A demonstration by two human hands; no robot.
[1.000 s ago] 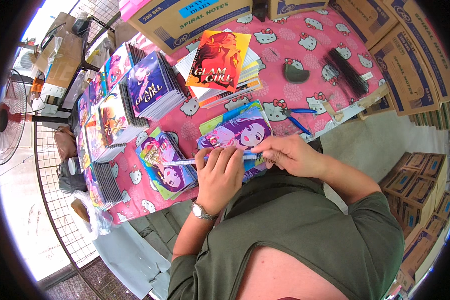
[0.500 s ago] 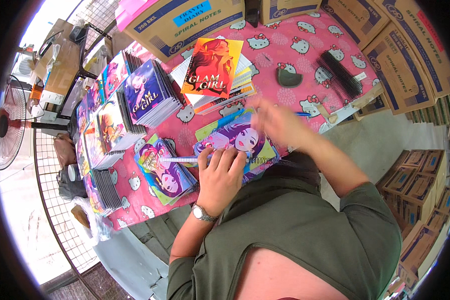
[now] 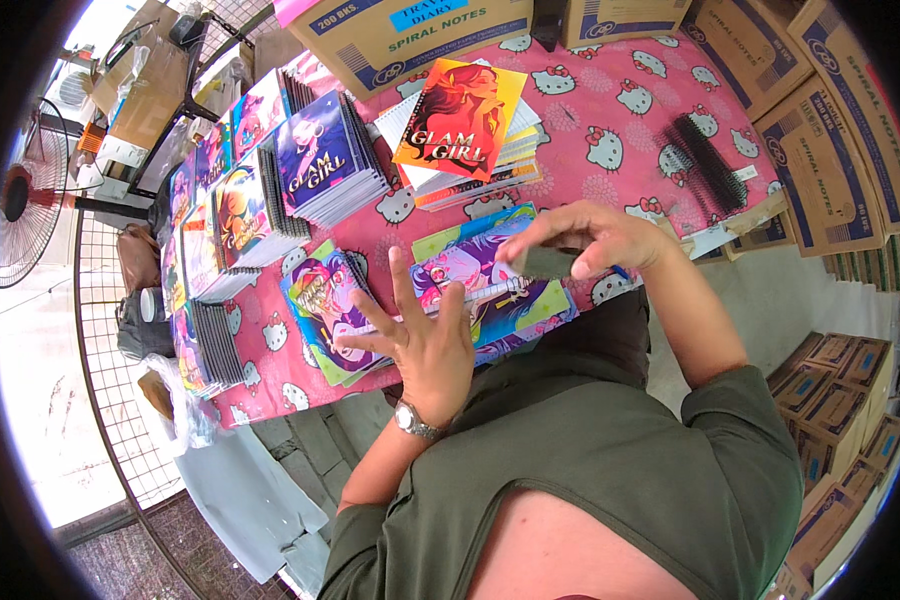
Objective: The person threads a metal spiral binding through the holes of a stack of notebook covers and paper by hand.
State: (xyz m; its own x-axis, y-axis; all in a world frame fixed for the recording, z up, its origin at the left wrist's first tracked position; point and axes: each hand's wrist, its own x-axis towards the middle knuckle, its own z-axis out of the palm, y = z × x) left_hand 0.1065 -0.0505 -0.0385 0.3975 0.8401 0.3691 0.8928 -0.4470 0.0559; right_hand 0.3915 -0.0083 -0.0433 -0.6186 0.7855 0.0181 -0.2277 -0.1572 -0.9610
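My right hand holds a dark green, half-round flat piece between thumb and fingers, above the notebook in front of me. My left hand is open, fingers spread, over the near edge of the same notebook. That notebook has a colourful illustrated cover with a purple-haired figure. A white page edge with a row of binding holes runs across it, partly hidden by my hands. To the left lies a small stack of similar spiral notebooks, partly behind my left fingers.
A pile topped by an orange-covered notebook lies beyond my hands. Rows of stacked notebooks fill the table's left side. Black spiral coils lie at the right on the pink patterned cloth. Cardboard boxes border the far edge.
My right hand has picked up the dark half-round piece from the table and brought it over the notebook. My left hand has lifted and spread its fingers.
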